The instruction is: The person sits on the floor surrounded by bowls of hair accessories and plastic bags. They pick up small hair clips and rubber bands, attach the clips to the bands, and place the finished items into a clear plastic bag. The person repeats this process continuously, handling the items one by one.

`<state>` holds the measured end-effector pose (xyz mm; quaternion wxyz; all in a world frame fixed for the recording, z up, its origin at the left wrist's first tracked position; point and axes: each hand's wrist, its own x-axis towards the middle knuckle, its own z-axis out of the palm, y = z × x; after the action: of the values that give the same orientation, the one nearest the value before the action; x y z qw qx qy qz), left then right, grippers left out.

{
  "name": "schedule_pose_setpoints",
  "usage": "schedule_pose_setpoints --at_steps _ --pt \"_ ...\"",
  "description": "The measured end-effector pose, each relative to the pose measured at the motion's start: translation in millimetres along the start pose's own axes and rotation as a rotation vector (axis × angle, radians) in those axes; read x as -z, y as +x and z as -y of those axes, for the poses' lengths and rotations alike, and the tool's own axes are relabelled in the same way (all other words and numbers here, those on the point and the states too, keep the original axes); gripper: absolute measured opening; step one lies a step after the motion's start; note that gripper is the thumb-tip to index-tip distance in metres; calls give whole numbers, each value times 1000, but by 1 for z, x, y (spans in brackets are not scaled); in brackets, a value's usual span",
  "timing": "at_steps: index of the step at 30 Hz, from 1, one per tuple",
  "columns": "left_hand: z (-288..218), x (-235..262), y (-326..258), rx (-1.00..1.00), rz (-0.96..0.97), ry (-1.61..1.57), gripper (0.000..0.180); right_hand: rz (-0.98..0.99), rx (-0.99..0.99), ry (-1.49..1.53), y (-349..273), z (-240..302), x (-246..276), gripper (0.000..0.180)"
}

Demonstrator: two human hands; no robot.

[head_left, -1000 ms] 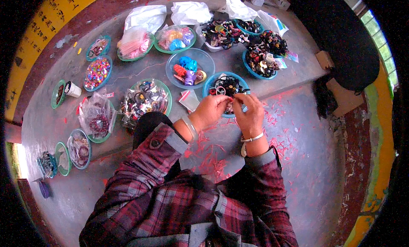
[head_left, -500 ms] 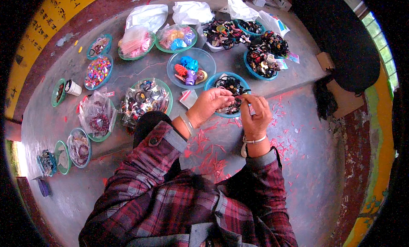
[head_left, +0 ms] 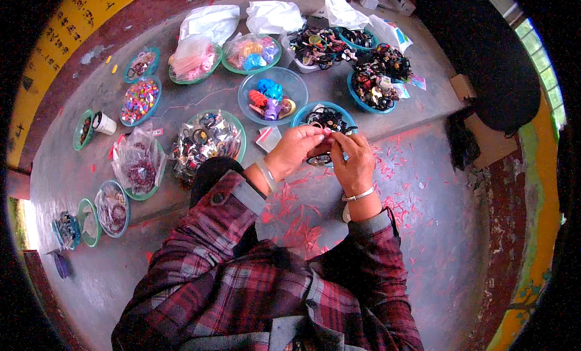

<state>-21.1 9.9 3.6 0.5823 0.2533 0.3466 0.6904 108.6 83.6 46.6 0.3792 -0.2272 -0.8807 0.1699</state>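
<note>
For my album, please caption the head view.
Left hand and right hand close together at a blue bowl, red scraps nearby.

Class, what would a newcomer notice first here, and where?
Centrally, the left hand and right hand are close together before a blue bowl. Red scraps litter the grey floor between and right of the plaid sleeves. Multicoloured pieces fill a dish at upper left.

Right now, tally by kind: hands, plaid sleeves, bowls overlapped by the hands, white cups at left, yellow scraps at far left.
Bare hands, left hand and right hand: 2
Red-and-grey plaid fabric sleeves: 2
Round blue plastic bowl overlapped by the hands: 1
White cylindrical cup: 1
Small yellow scraps: 2
Total: 8
</note>
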Motion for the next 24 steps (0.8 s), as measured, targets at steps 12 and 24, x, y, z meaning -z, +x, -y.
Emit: schedule_pose_setpoints --at_steps 12,24 --pt "-1 -3 -1 -114 -27 320 24 12 15 4 -2 0 -1 16" --pt "6 -2 -1 -178 -33 756 22 27 132 -285 -3 3 -5 12"
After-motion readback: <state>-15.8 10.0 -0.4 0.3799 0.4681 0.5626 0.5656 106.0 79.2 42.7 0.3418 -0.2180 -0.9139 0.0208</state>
